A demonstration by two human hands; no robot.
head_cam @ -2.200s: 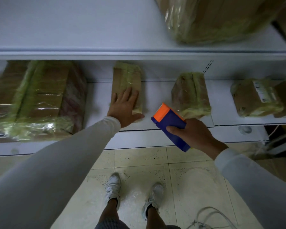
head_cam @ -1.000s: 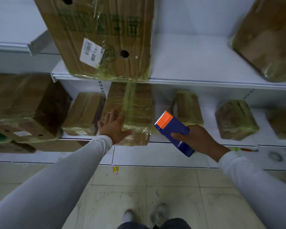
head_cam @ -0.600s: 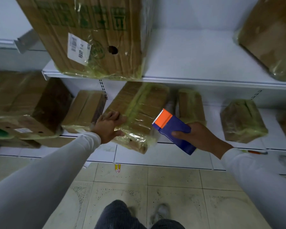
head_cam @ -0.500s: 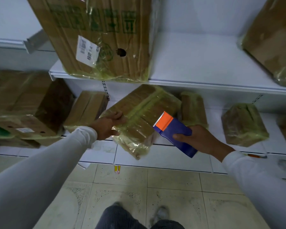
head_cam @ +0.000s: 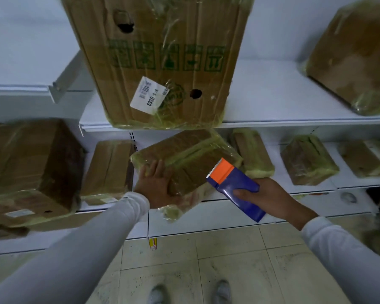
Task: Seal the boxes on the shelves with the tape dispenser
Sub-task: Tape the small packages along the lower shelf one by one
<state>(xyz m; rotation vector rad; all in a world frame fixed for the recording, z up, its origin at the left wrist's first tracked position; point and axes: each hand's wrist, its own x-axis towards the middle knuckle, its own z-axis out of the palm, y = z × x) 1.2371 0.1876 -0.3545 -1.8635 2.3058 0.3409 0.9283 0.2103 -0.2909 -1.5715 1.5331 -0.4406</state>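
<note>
We're facing white shelves [head_cam: 272, 88] over a pale tiled floor [head_cam: 228, 260]. On the lower shelf [head_cam: 316, 194] sit six wrapped boxes, two more on the upper. Centre frame, our left hand [head_cam: 156, 187] grips a tilted box [head_cam: 184, 159] at the shelf edge, thumb hooked beneath. Right of centre, our right hand [head_cam: 270, 198] clamps the blue-and-orange tape dispenser [head_cam: 235, 187] just beside it.

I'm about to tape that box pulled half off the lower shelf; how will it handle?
The box overhangs the shelf on the left hand, so it may tip. Its glossy wrap looks slippery. It probably stays stiff.
</note>
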